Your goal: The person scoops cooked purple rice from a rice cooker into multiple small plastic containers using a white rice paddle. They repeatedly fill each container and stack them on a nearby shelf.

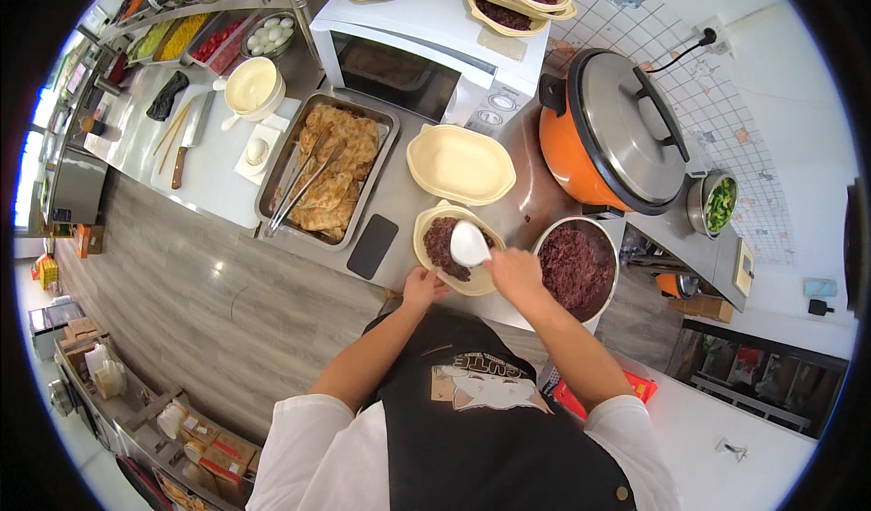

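Observation:
With my right hand [515, 276] I grip a white rice paddle [468, 244], its rounded head over dark purple rice [442, 242] in a cream takeaway bowl [480, 283]. My left hand [423, 289] rests at that bowl's near-left rim, touching it; how firmly the fingers hold it cannot be made out. Just beyond stands another cream bowl [461, 164] with nothing in it. To the right, a round metal pot [578, 266] holds more purple rice, partly behind my right forearm.
A metal tray [388, 150] of cooked meat with tongs on top stands left, beside a black phone [372, 246]. An orange cooker [568, 153] and a white toaster oven [435, 48] stand behind. Further left, a knife [194, 126] lies on a white cutting board [218, 194].

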Tool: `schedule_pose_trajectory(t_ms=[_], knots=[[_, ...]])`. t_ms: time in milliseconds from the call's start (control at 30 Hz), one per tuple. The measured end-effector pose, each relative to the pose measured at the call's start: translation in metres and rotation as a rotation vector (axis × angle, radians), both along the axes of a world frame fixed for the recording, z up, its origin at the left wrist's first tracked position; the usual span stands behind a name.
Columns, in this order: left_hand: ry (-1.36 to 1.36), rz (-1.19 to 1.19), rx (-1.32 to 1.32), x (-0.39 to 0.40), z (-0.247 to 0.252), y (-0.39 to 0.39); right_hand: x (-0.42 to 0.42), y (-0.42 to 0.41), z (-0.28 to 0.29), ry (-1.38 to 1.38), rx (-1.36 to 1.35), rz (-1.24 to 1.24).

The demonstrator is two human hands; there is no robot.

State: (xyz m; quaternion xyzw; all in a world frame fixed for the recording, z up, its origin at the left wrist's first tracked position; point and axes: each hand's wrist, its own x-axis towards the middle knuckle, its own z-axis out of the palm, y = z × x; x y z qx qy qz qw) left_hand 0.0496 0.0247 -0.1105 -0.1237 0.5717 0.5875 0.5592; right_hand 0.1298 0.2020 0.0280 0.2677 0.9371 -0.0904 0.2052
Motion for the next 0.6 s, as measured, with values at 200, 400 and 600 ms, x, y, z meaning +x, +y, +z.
schedule_pose_trajectory(t_ms=[200,400,600], knots=[[0.005,0.039,-0.037,0.003,-0.003,0.001,0.002,0.016,-0.01,0.067,0.262,0.172],[0.039,0.034,-0.016,0.005,-0.013,0.001,0.018,0.02,-0.012,0.075,0.311,0.177],[-0.013,0.07,-0.027,0.004,-0.016,-0.001,0.035,0.011,-0.008,0.077,0.332,0.065]])
